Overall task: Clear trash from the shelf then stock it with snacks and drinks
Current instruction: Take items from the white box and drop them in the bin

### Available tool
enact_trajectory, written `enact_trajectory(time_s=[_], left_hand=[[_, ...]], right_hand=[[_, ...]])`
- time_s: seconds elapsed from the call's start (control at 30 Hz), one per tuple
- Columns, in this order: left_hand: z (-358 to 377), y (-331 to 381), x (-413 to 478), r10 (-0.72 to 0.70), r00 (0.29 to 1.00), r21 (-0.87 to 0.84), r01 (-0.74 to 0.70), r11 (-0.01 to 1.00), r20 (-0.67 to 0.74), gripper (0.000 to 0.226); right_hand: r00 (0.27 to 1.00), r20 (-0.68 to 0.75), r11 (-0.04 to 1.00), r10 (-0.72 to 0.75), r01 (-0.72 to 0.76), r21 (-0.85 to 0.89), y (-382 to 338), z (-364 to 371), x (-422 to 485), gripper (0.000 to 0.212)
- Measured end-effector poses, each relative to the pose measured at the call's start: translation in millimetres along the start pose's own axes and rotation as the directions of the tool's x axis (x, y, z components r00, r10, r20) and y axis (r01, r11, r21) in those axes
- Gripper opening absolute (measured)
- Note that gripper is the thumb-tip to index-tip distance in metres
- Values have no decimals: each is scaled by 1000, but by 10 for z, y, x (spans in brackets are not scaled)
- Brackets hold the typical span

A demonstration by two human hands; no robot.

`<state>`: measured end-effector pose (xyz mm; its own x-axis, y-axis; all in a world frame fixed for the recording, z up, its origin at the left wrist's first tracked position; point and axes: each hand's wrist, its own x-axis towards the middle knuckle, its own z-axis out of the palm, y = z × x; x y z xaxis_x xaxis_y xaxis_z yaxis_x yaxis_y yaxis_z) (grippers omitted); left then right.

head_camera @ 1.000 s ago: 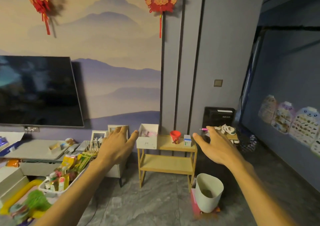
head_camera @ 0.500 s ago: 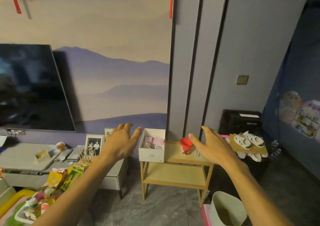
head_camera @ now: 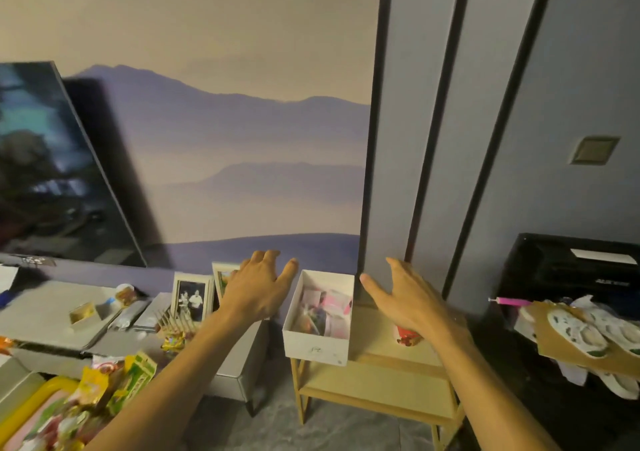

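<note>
A small two-tier wooden shelf (head_camera: 381,381) stands against the wall. On its top left sits an open white box (head_camera: 317,346) holding pink and white scraps of trash. A red cup (head_camera: 407,337) stands further right on the top, mostly hidden by my right hand. My left hand (head_camera: 258,288) hovers open just left of the box, fingers spread. My right hand (head_camera: 410,298) hovers open just right of it, holding nothing. Snack packets (head_camera: 100,391) lie in a heap at the lower left.
A grey TV cabinet (head_camera: 55,315) with photo frames (head_camera: 192,296) and small items stands left of the shelf, below a wall-mounted TV (head_camera: 52,173). At the right, a black unit (head_camera: 568,270) stands, with shoes on cardboard (head_camera: 588,336) in front of it.
I have moved closer to the shelf, so it looks larger. Both hands have come nearer the white box, one on each side. The white bin on the floor has left the view.
</note>
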<state>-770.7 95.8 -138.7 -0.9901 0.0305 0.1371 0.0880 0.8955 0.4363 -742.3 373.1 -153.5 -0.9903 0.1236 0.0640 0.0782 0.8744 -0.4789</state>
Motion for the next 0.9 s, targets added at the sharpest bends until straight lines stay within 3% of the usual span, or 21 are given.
enact_trajectory(time_s=[0.2, 0.43, 0.7, 0.9], left_hand=[[472, -171, 954, -21, 996, 50, 17, 999, 91, 73], [1289, -580, 2033, 67, 964, 29, -77, 997, 257, 68], [2851, -1176, 2979, 111, 878, 123, -189, 974, 466, 70], [4152, -1592, 3561, 214, 778, 86, -324, 942, 590, 82]], right_hand=[[1000, -1, 999, 30, -30, -35, 108, 412, 930, 88], [992, 62, 994, 108, -107, -23, 175, 1329, 1801, 80], [982, 181, 991, 57, -33, -131, 573, 2821, 2843, 67], [947, 321, 1000, -26, 22, 18, 1106, 3987, 3535, 61]])
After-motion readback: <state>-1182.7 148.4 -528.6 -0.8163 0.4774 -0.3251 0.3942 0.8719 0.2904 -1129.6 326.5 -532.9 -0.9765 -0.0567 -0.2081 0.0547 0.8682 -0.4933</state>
